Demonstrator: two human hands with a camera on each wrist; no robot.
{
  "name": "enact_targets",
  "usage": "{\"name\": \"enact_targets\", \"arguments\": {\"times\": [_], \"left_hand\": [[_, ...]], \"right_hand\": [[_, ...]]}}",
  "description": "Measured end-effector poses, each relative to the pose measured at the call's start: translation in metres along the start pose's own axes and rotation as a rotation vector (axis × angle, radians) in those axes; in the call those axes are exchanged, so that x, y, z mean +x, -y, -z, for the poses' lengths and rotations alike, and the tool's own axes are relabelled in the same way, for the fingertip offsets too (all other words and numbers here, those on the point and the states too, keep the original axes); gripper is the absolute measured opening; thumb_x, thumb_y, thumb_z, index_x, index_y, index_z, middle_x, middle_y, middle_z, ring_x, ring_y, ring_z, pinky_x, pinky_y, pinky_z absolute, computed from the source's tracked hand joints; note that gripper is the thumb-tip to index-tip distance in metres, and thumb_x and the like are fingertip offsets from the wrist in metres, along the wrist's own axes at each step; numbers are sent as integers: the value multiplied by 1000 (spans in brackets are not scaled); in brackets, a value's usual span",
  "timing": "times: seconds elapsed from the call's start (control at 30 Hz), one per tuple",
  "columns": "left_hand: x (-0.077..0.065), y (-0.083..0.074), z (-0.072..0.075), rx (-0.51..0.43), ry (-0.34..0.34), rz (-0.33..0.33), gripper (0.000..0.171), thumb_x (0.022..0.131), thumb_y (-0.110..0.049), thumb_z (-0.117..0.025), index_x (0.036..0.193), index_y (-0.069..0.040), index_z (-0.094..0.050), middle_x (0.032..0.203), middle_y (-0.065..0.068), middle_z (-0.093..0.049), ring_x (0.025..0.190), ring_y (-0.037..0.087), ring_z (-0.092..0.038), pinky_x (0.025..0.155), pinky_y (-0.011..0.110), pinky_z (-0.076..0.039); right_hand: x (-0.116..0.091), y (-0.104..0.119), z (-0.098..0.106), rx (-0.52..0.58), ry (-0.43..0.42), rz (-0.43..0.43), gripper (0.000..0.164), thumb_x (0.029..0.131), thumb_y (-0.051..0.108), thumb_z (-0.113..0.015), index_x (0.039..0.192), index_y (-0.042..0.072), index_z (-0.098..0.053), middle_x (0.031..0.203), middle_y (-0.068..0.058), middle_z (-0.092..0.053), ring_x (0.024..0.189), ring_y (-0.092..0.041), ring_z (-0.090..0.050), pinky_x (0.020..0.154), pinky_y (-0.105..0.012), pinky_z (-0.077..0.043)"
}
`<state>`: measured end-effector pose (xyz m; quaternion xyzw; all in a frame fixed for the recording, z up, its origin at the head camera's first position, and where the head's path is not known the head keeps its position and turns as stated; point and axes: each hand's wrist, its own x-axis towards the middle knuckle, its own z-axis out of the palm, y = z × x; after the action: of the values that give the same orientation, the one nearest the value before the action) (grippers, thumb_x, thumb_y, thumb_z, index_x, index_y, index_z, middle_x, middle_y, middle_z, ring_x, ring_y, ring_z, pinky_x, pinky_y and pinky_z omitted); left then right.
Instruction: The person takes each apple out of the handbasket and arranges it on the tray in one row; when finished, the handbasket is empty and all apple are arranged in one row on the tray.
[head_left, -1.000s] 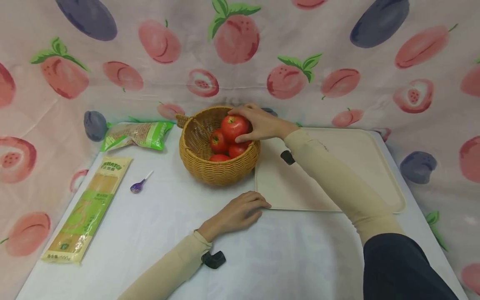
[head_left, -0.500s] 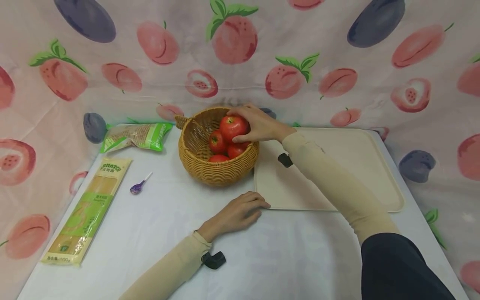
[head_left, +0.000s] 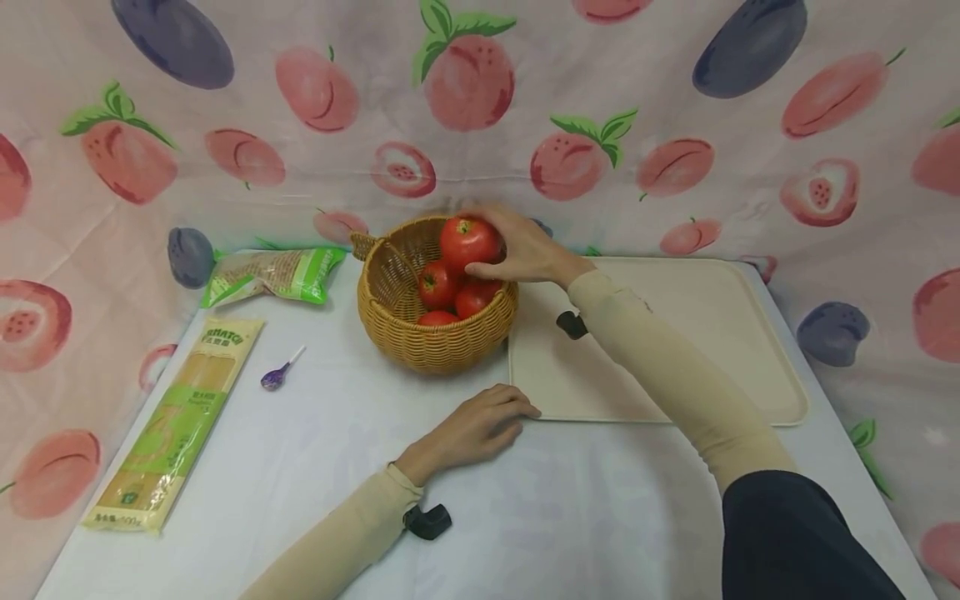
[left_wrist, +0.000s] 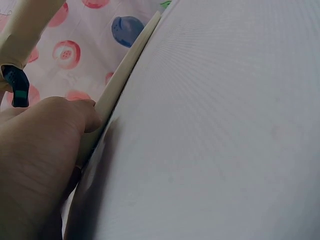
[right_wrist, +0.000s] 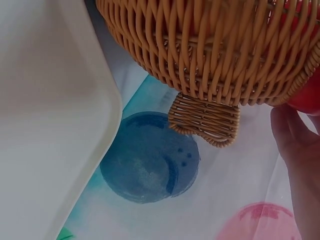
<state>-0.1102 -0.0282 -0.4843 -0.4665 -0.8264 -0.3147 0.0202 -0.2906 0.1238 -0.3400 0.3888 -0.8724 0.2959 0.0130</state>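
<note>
My right hand [head_left: 517, 244] grips a glossy red apple [head_left: 469, 241] at the top of the pile, thumb on its near side and fingers over its far side. Below it, several more red apples [head_left: 438, 285] lie in a round brown wicker basket [head_left: 435, 348]. In the right wrist view, my fingers [right_wrist: 285, 132] are at the red apple [right_wrist: 306, 95], partly behind the basket's woven side [right_wrist: 210, 55]. My left hand [head_left: 472, 427] rests palm down on the table, its loose fingertips at the front left corner of a cream tray [head_left: 705, 333].
A long spaghetti packet [head_left: 176, 425] lies at the left, with a green-and-clear food bag [head_left: 273, 275] behind it. Between packet and basket is a purple lollipop [head_left: 274, 378]. Behind the table hangs a fruit-print cloth [head_left: 300, 183].
My right hand has raised the top apple slightly, and more of the apples under it shows. My left hand, the basket and the tray stay where they were.
</note>
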Motion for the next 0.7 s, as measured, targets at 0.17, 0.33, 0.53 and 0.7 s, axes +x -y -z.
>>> {"name": "enact_targets", "arguments": {"times": [0.17,0.33,0.53,0.7], "left_hand": [[0,-2,1,1,-3,1,28,93,-15,-56,120,-19,-62,114,-6,-57,111,8,-50,99,26,-42],[1,-2,1,-4,-3,5,28,92,-14,-56,119,-19,-62,114,-6,-58,111,8,-50,98,26,-42],[1,-2,1,-3,1,11,28,93,-15,-56,119,-19,-62,114,-7,-57,111,8,-50,98,26,-43],[1,-3,2,0,-1,8,28,93,-15,-56,119,-19,-62,114,-6,-57,111,8,-51,98,26,-43]], "right_hand": [[-4,-2,2,63,-48,1,72,77,49,-70,139,26,-39,138,3,-43,122,-13,-46,100,-40,-44],[-9,-3,5,105,-61,-35,71,77,48,-69,138,32,-37,137,5,-41,121,-11,-45,101,-40,-43],[-13,-4,6,129,-102,4,69,78,45,-69,138,31,-39,136,5,-42,120,-11,-45,100,-40,-43],[-17,-6,5,180,-147,13,68,78,38,-72,137,31,-40,136,4,-44,119,-12,-47,100,-40,-43]]}}
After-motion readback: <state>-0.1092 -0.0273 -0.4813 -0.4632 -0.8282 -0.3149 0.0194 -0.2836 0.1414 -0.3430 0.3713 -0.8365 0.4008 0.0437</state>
